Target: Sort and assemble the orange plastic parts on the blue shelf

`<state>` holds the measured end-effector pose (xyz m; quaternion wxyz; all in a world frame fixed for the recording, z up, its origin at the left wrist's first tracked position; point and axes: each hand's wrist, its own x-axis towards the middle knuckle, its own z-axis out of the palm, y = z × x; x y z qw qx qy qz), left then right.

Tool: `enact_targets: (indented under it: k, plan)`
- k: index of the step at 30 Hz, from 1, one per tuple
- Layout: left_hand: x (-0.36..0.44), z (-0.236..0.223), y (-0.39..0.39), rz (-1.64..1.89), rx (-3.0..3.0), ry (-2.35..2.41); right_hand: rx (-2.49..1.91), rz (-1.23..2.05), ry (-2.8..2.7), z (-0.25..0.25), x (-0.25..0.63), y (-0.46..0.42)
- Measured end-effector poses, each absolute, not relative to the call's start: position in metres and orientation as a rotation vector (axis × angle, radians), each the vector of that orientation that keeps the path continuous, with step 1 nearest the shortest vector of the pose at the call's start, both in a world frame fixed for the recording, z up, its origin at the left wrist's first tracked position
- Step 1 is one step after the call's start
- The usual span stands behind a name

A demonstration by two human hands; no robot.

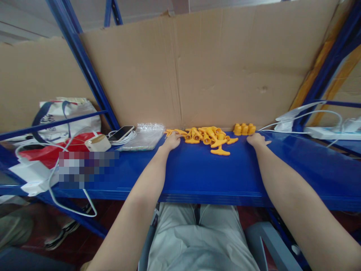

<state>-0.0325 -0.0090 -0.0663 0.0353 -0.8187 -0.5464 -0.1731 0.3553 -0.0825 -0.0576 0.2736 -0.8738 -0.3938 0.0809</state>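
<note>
A heap of small yellow plastic parts (pixel 207 136) lies at the back of the blue shelf (pixel 197 177), against a cardboard wall. One T-shaped yellow part (pixel 220 151) lies apart in front of the heap. A short row of yellow caps (pixel 244 129) stands to the right. My left hand (pixel 172 141) rests at the heap's left end, fingers curled, touching yellow parts there. My right hand (pixel 256 140) lies on the shelf just below the row of caps, fingers curled under, thumb out; whether it holds anything is hidden.
A clear plastic bag (pixel 143 136), a phone (pixel 122 133) on coiled white cable and a small white box (pixel 98 143) sit left. A tote bag (pixel 66 114) stands far left. A white power strip (pixel 329 132) with cables lies right. Blue rack posts (pixel 84 64) frame the cardboard.
</note>
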Motion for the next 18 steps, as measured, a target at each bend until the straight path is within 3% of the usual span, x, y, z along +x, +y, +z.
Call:
enact_targets:
  k: [7, 18]
  plan:
    - [-0.028, -0.067, -0.015, -0.206, -2.477, -1.832, -2.345, 0.212, -1.054, -0.058, 0.357, -0.082]
    - [-0.013, -0.064, -0.024, -0.185, -2.33, -2.057, -2.362, 0.248, -1.042, -0.05, 0.348, -0.089]
